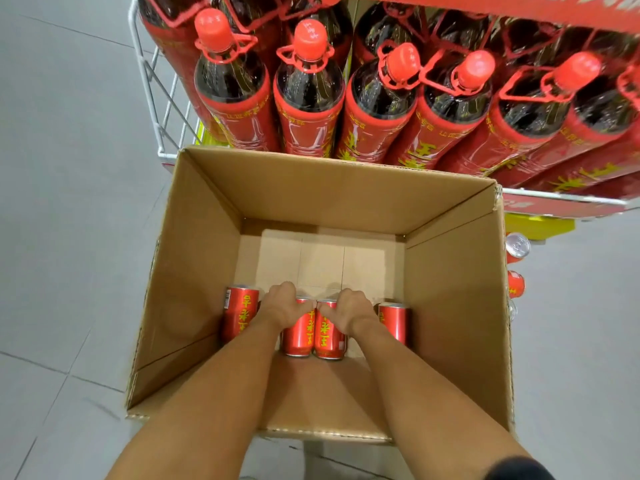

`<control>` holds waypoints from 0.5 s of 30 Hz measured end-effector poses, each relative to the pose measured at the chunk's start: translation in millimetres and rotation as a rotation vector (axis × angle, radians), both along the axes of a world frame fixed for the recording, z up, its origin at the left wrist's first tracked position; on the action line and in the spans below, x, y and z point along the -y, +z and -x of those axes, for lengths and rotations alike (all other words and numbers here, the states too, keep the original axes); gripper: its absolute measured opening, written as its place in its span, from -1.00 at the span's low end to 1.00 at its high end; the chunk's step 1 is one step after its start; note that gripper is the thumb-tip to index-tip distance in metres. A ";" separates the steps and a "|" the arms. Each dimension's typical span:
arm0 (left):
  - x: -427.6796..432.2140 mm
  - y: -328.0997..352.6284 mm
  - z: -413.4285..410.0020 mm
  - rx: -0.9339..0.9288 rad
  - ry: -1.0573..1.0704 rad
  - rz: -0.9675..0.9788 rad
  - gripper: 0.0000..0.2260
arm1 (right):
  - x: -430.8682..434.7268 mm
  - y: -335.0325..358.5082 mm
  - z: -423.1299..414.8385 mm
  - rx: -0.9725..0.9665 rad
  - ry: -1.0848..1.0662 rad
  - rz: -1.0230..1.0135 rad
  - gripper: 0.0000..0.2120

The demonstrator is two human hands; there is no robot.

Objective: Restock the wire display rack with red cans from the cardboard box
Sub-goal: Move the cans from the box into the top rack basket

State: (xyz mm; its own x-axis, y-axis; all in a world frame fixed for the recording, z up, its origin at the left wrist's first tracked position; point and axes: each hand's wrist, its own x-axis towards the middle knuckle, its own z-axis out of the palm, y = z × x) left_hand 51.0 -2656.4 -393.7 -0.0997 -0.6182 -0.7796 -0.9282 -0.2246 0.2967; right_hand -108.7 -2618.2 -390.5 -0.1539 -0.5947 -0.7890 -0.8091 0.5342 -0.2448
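Cardboard box (194, 271) is sitting open on the grey tile floor (69, 168), flaps up, just in front of the wire display rack (149, 81). 4 red cans (301, 346) are standing upright inside in a row along the near wall; the rest of the box btm is showing bare cardboard. Far-left can (241, 315) is standing next to the L wall and far-right can (393, 322) near the R wall. Left-mid can (296, 332) & right-mid can (329, 339) are touching side by side in the centre.

Both bare forearms are reaching down into the box. Left grip (282, 306) is sitting over the top of the left-mid can, fingers curled round its rim, thumb on the near side. Right grip (348, 311) is clasping the right-mid can the same way, fingers curled over the top. The 2 thumbs are almost meeting btwn the cans. Can't tell whether either can is lifting off the box btm.

The rack's tier is holding big dark bottles (304, 84) w/ red caps and red labels w/ yellow characters, packed tight. Outside the box on the R, 2 more cans (517, 245) are peeking out low down, partly hidden by the box wall, below a yellow base (540, 226).
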 end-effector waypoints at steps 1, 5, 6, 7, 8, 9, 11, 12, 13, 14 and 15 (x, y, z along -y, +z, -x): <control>-0.6 -1.3 -1.4 -0.023 0.030 0.000 -0.49 | -1.6 -1.6 0.2 0.017 -0.042 0.006 -0.41; -3.7 2.6 -1.5 -0.079 0.119 0.022 -0.54 | -7.2 -1.1 3.6 0.062 -0.159 0.043 -0.45; -2.7 6.9 -0.5 -0.094 0.135 0.030 -0.56 | -6.8 2.6 5.2 0.067 -0.180 0.059 -0.46; -0.8 13.3 0.1 -0.109 0.145 0.039 -0.57 | -5.5 8.6 6.9 0.071 -0.194 0.077 -0.47; 2.2 21.9 0.4 -0.122 0.151 0.051 -0.57 | -3.6 17.5 8.5 0.070 -0.201 0.095 -0.49; 5.1 33.7 0.4 -0.132 0.156 0.065 -0.56 | -2.1 29.7 10.3 0.069 -0.202 0.113 -0.50; 11.9 67.8 1.0 -0.160 0.169 0.097 -0.54 | 1.7 64.2 14.5 0.079 -0.213 0.159 -0.54; 15.5 90.7 1.9 -0.179 0.171 0.114 -0.54 | 3.6 87.7 17.3 0.090 -0.224 0.183 -0.55; 18.7 117.3 2.3 -0.195 0.171 0.129 -0.55 | 5.2 114.8 19.4 0.102 -0.235 0.205 -0.55; 21.8 147.2 2.4 -0.209 0.171 0.149 -0.56 | 6.8 144.9 21.3 0.113 -0.244 0.225 -0.54; 24.7 180.4 2.4 -0.223 0.168 0.170 -0.57 | 8.3 177.9 23.0 0.124 -0.253 0.244 -0.53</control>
